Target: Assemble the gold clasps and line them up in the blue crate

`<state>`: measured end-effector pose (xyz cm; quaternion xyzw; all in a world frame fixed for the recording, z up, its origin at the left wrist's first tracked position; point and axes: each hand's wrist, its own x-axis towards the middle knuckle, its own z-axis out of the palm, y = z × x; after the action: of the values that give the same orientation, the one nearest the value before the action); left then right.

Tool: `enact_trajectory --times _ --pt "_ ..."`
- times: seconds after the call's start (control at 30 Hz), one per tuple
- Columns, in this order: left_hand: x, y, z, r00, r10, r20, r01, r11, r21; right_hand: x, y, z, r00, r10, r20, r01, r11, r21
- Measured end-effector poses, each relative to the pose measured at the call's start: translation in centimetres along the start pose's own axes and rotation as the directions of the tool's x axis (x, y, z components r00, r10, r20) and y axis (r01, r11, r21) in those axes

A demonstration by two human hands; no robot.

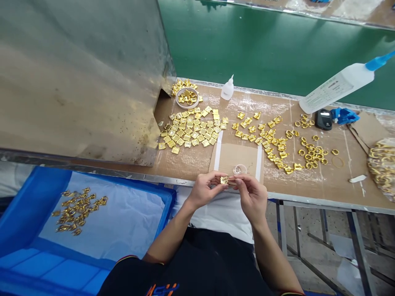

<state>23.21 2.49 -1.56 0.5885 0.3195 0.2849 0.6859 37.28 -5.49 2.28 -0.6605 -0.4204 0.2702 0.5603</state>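
Between thumb and fingers, my left hand [204, 190] pinches a small square gold metal piece [224, 180] over the bench's front edge. My right hand [251, 194] grips a thin stick [232, 179], its tip touching the gold piece. Just beyond the hands, a small clear round dish [240, 169] sits on a cardboard pad [237, 154] with white tape strips. Left of the pad lie many flat gold squares [194, 129]. To its right, gold pieces [271, 142] form a curved band, with loose gold rings [313, 154] farther right.
A small white dropper bottle [227, 89] and a large bottle with a blue nozzle [338, 87] stand at the back. A big metal box [77, 82] blocks the left. Below it, a blue crate [168, 205] holds gold pieces on white paper. A bag of gold parts [382, 168] lies far right.
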Motion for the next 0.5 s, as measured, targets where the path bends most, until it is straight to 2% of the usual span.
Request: enact_trajectory --times 0.13,0.5 --pt "-0.04 0.06 0.03 1.0 0.006 0.006 -0.006 1.0 0.0 -0.01 0.15 0.06 1.0 -0.007 0.002 0.007 1.0 -0.012" --pt "0.03 -0.01 -0.05 1.0 0.009 0.0 -0.009 0.999 0.034 0.2 -0.28 0.13 0.992 -0.127 0.009 0.127 0.983 -0.133"
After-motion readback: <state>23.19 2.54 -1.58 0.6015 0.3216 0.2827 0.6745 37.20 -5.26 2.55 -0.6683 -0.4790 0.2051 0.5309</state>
